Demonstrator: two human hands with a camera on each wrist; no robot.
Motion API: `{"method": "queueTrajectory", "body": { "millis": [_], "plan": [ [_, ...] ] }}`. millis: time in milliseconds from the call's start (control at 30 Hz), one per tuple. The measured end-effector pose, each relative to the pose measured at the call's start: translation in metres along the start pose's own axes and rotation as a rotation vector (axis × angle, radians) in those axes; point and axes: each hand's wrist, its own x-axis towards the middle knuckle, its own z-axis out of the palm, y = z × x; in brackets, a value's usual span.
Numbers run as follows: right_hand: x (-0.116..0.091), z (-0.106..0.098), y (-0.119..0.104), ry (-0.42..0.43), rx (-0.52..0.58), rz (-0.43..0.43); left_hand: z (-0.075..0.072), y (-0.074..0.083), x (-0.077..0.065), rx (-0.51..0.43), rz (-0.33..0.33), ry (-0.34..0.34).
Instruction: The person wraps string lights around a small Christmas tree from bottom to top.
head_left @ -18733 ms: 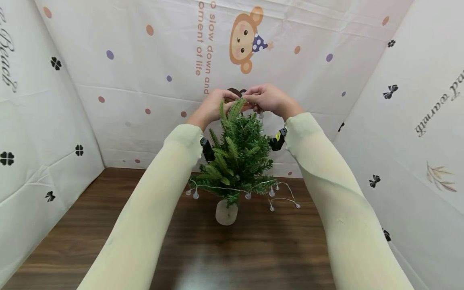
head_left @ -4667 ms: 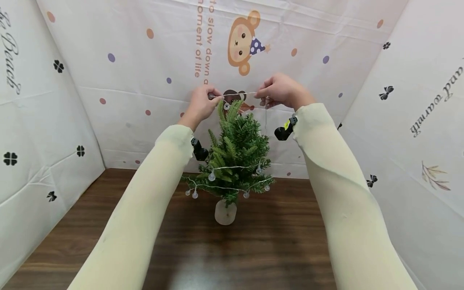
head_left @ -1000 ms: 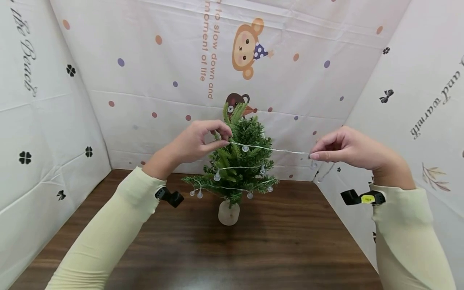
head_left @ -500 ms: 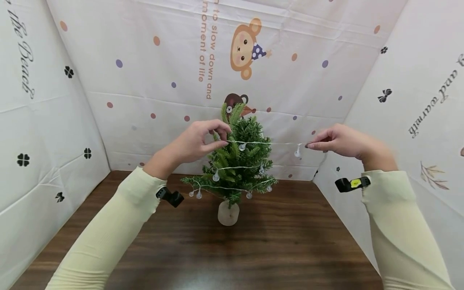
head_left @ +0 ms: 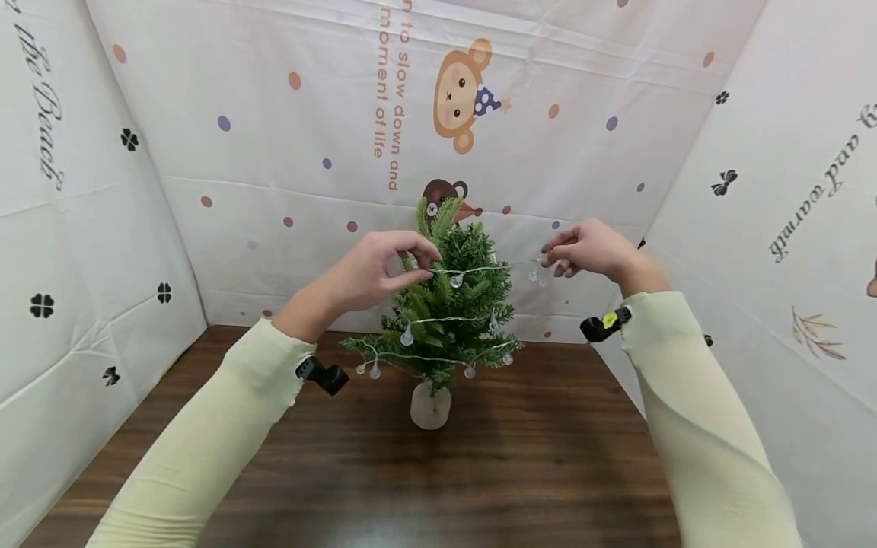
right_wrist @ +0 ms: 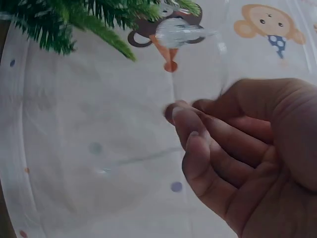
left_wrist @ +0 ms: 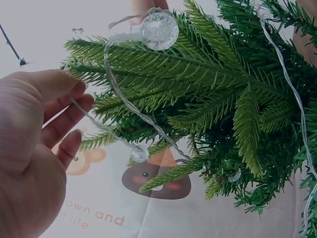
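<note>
A small artificial Christmas tree (head_left: pixel 455 304) stands upright on a pale round base (head_left: pixel 430 406). A string of lights (head_left: pixel 448 319) with clear round bulbs crosses its front in several rows. My left hand (head_left: pixel 377 272) is at the tree's upper left, pinching the wire beside a branch tip; in the left wrist view the thumb (left_wrist: pixel 49 83) lies against that tip. To the right of the tree my right hand (head_left: pixel 592 247) pinches the wire's other stretch between thumb and fingertips. A bulb (head_left: pixel 457 281) hangs from the stretch across the tree, another bulb (right_wrist: pixel 173 33) close to the right hand.
The tree stands on a dark wooden table (head_left: pixel 384 472). White printed cloth (head_left: pixel 274 152) walls it in at the back and both sides, close behind the tree. Each wrist carries a black camera (head_left: pixel 603 326).
Over the last second my right hand has moved left and up, closer to the tree, while the left hand stayed put. Since the oldest frame, upper rows of lights have appeared across the tree.
</note>
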Motion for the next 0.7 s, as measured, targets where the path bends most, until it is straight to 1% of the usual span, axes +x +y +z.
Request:
{"method": "queueTrajectory", "body": {
  "millis": [167, 233, 400, 467, 567, 700],
  "plan": [
    [0.02, 0.012, -0.005, 0.007, 0.273, 0.057, 0.0, 0.001, 0.0, -0.009, 0.02, -0.002],
    [0.028, 0.017, -0.009, 0.027, 0.368, 0.075, 0.0, 0.002, 0.0, -0.007, 0.022, -0.002],
    [0.042, 0.026, -0.023, 0.101, 0.551, 0.129, -0.001, 0.002, 0.0, -0.016, 0.021, -0.003],
    [0.047, 0.029, -0.03, 0.115, 0.629, 0.156, -0.001, 0.001, -0.001, -0.026, 0.021, -0.002],
    [0.055, 0.03, -0.039, 0.127, 0.696, 0.186, -0.002, 0.001, -0.001, -0.035, 0.019, -0.005],
    [0.067, 0.032, -0.05, 0.129, 0.674, 0.175, -0.004, 0.001, 0.0, -0.037, 0.003, -0.02]
  ]
}}
